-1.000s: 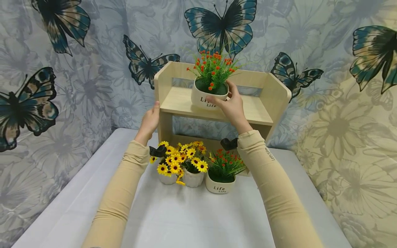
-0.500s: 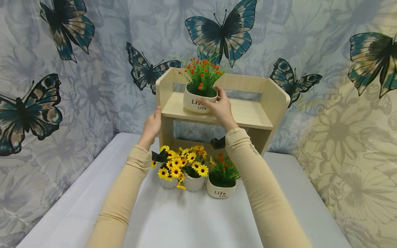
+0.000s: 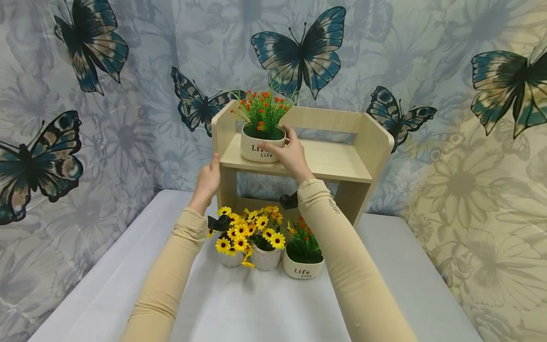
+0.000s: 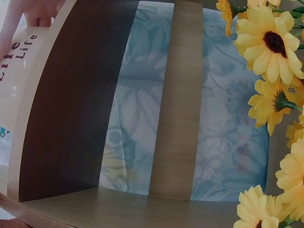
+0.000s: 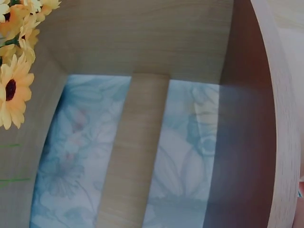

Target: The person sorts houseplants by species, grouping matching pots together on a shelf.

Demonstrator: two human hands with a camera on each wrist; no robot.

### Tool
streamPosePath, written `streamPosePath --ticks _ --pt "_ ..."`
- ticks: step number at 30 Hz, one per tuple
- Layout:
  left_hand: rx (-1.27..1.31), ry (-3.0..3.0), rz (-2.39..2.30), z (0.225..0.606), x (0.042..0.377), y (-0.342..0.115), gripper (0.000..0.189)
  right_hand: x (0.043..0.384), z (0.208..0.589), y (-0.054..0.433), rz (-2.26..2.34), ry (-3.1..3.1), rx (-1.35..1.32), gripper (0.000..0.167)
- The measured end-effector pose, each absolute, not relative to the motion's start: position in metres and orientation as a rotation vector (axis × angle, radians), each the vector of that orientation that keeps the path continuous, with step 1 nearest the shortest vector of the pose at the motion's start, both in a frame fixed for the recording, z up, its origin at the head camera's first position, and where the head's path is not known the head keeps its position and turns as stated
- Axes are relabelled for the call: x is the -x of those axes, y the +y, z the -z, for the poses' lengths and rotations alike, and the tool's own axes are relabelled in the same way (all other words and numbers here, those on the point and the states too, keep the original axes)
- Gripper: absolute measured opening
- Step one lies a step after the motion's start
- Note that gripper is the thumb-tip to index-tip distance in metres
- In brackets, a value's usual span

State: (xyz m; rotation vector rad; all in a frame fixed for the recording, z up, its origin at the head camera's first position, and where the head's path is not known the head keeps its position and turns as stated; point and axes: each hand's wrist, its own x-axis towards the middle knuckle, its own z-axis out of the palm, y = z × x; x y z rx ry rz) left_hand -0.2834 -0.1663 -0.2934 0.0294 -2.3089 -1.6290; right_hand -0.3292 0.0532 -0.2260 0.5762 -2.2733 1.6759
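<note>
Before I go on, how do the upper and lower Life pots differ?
The upper pot is at the top shelf; the lower pot stands on the table. The right grip holds the upper pot; the lower pot is unheld. The upper pot's lettering is partly covered; the lower's shows. Both are pale, with red flowers.

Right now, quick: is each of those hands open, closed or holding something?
Left hand: touching the wooden shelf's left side panel; whether it grips cannot be told.
Right hand: holding the upper white "Life" flowerpot.
</note>
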Motion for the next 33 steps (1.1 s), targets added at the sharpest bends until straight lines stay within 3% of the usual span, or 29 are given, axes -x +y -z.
streamPosePath --ticks 33 --pt "-0.019 -2.349 1.668 0.2945 0.2814 -0.1652 0.084 0.3291 0.2231 0.0471 -1.630 -2.423 -0.532 0.099"
